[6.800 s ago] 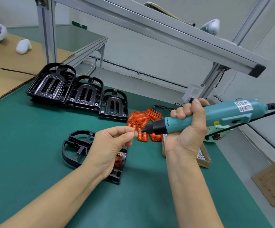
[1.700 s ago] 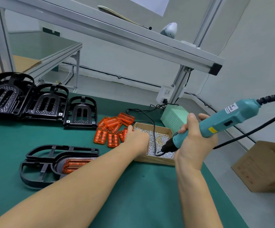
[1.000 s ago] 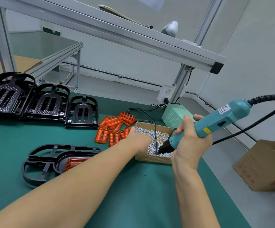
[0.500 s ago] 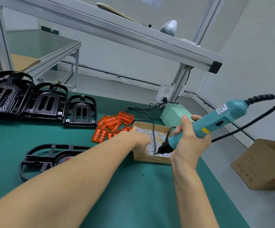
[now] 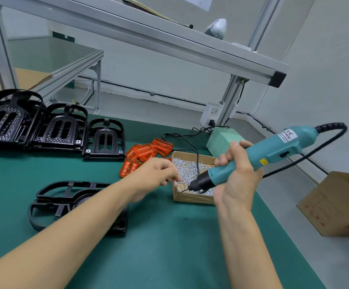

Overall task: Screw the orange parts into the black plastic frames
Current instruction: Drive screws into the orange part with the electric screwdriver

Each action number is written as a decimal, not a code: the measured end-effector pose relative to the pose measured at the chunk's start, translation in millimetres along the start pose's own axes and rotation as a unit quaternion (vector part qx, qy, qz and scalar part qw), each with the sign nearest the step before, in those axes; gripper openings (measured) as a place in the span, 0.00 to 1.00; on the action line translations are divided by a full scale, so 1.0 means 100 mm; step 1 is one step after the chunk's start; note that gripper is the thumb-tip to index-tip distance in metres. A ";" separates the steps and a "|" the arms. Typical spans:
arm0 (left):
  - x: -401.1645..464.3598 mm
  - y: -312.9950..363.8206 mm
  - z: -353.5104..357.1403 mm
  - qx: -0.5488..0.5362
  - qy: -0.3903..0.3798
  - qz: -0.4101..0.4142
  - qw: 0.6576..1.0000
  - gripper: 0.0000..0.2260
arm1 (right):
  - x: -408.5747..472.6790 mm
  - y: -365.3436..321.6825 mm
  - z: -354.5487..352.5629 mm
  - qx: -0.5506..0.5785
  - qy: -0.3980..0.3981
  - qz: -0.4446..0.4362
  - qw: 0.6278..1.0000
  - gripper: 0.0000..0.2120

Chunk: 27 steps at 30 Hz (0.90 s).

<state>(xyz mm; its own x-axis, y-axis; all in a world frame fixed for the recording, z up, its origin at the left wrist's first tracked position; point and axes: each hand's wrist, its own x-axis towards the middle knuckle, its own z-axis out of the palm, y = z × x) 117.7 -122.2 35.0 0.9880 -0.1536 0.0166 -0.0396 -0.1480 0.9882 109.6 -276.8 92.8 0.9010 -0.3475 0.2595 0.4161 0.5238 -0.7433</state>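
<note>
Black plastic frames (image 5: pixel 54 127) stand in a row of three at the far left of the green table (image 5: pixel 169 236), and a fourth, the working frame (image 5: pixel 65 197), lies flat nearer, partly hidden under the left forearm. Any orange part seated in it is covered by that arm, so I cannot tell whether one is there. Loose orange parts (image 5: pixel 146 155) sit in a heap just right of the row, touching the left edge of the cardboard screw box (image 5: pixel 192 198).

The left hand (image 5: pixel 157 174) reaches over the box's near left corner with fingers curled together as if pinching a screw; none is visible, so whether it holds one cannot be told. The right hand (image 5: pixel 238 178) is wrapped firmly around the teal electric screwdriver (image 5: pixel 273 155), its bit dipping toward the screws (image 5: pixel 188 170).

Risks from here: a small screw could slip from the fingertips, or sit crooked on the bit and cross-thread in the plastic. The trailing cable (image 5: pixel 192 147) crossing the box could snag and tip it.
</note>
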 end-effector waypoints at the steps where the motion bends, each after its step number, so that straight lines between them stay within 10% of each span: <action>1: -0.06 -0.02 -0.02 -0.069 0.005 -0.011 0.998 0.10 | -0.02 0.02 0.03 0.012 -0.012 0.021 1.000 0.10; 10: -0.59 -0.04 -0.25 -0.355 0.076 -0.048 0.930 0.07 | -0.26 0.15 0.27 0.099 -0.072 0.070 0.990 0.11; 27: -0.96 -0.14 -0.44 -0.371 0.081 0.014 0.925 0.07 | -0.44 0.07 0.58 0.185 -0.112 0.092 0.972 0.10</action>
<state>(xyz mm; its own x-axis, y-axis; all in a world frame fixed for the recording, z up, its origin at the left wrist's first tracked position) 29.9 -62.0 26.4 0.9999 0.0095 0.0076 -0.0116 0.5742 0.8186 79.8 -212.1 111.9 0.9511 -0.0653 0.3019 0.2240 0.8188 -0.5286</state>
